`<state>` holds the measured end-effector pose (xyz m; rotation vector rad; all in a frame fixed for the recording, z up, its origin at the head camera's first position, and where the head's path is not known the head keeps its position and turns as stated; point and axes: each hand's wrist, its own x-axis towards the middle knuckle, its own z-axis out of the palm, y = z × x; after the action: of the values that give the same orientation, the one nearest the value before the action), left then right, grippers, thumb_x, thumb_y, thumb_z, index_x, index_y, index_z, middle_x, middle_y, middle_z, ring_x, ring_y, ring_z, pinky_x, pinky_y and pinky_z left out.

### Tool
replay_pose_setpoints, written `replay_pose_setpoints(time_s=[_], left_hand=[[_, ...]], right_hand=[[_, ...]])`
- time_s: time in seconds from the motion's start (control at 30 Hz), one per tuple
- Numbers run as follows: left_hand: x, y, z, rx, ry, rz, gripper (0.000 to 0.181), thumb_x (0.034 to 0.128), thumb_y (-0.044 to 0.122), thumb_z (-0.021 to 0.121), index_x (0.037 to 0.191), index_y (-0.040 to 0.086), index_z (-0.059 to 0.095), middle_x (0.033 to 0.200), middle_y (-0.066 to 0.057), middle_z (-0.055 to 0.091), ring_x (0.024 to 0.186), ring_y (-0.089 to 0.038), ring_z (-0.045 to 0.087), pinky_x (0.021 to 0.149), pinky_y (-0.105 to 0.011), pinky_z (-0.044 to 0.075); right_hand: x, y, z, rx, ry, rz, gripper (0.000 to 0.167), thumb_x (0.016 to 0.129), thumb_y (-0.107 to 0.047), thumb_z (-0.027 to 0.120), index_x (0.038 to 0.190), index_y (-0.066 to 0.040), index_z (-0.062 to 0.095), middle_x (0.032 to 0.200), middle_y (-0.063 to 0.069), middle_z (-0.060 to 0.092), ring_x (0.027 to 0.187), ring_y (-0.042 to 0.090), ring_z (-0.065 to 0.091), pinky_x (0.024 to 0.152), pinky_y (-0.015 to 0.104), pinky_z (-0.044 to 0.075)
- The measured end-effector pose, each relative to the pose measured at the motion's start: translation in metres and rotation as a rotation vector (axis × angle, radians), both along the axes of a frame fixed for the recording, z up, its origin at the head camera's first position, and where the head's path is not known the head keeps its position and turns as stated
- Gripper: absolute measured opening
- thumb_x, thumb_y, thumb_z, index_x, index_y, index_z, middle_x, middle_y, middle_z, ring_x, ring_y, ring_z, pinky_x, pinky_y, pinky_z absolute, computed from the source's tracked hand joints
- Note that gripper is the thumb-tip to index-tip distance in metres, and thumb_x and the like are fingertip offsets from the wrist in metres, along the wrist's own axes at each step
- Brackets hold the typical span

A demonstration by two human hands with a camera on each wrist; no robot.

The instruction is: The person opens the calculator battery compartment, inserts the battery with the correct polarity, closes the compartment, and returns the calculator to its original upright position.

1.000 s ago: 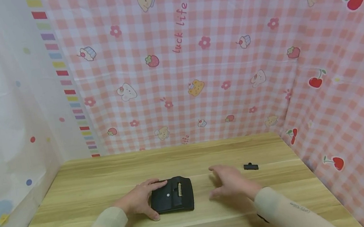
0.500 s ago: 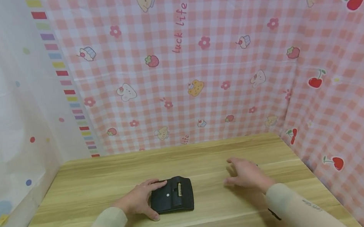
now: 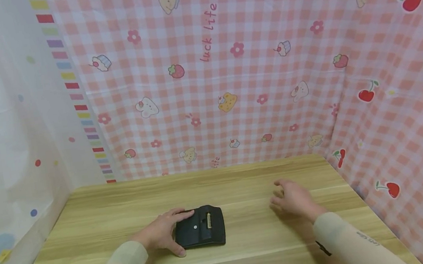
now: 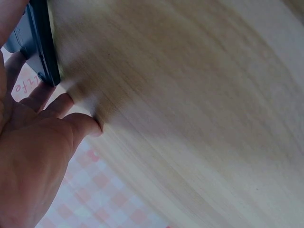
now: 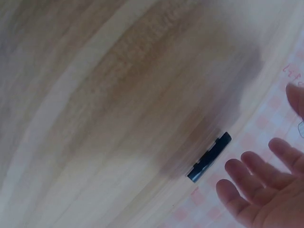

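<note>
A black case (image 3: pixel 187 235) lies on the wooden table, a gold cylinder like a battery (image 3: pixel 209 220) in its slot. My left hand (image 3: pixel 162 233) grips the case's left side, thumb at the near edge and a finger at the far edge; the left wrist view shows the case (image 4: pixel 42 45) beside other fingers of the hand (image 4: pixel 35 152). To the right, my right hand (image 3: pixel 295 199) is empty, its fingers loosely bent. In the right wrist view a small black piece (image 5: pixel 209 157) lies on the table near the hand's (image 5: pixel 266 190) fingertips, apart from them; the head view hides it.
The wooden table (image 3: pixel 123 198) runs back to a pink checked cloth (image 3: pixel 204 83). A white patterned cloth (image 3: pixel 4 134) hangs on the left, and a pink cherry-printed cloth (image 3: pixel 404 114) on the right.
My right hand has moved to the right, away from the case, and now covers the small black piece in the head view. The left hand and case have not moved.
</note>
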<state>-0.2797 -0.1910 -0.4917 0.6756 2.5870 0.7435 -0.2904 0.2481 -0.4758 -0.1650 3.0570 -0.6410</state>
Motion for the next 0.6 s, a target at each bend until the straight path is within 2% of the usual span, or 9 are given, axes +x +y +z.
replay_pose_setpoints(time_s=[0.1,0.23,0.43,0.6], left_hand=[[0.0,0.0,-0.001,-0.003,-0.005,0.009,0.115,0.0665,0.027,0.105,0.165,0.027,0.044,0.174,-0.016,0.031,0.158,-0.053,0.03,0.121,-0.076,0.032],[0.0,0.0,-0.002,-0.011,-0.008,0.021,0.115,0.0663,0.028,0.105,0.165,0.029,0.044,0.175,-0.014,0.03,0.159,-0.052,0.03,0.123,-0.075,0.03],[-0.001,-0.001,-0.004,-0.016,-0.003,0.025,0.116,0.0661,0.029,0.105,0.165,0.03,0.044,0.175,-0.014,0.03,0.159,-0.051,0.03,0.123,-0.075,0.031],[-0.001,-0.001,-0.004,-0.01,-0.005,0.02,0.116,0.0663,0.028,0.105,0.165,0.029,0.044,0.175,-0.014,0.03,0.158,-0.051,0.03,0.122,-0.075,0.032]], right_hand=[[-0.002,0.004,0.001,-0.007,0.002,-0.05,0.06,0.101,-0.032,0.074,0.147,0.002,0.057,0.137,0.027,0.069,0.121,0.043,0.069,0.099,0.061,0.058],[-0.006,0.008,0.003,0.012,-0.018,-0.113,0.063,0.102,-0.036,0.072,0.148,0.004,0.056,0.141,0.029,0.067,0.129,0.049,0.064,0.102,0.063,0.056],[-0.011,0.012,0.01,0.086,-0.113,-0.21,0.072,0.103,-0.044,0.069,0.153,0.005,0.05,0.148,0.03,0.061,0.137,0.053,0.057,0.104,0.065,0.054],[-0.016,0.014,0.009,0.16,-0.133,-0.256,0.075,0.101,-0.049,0.068,0.152,0.004,0.053,0.151,0.033,0.057,0.133,0.055,0.059,0.103,0.065,0.055]])
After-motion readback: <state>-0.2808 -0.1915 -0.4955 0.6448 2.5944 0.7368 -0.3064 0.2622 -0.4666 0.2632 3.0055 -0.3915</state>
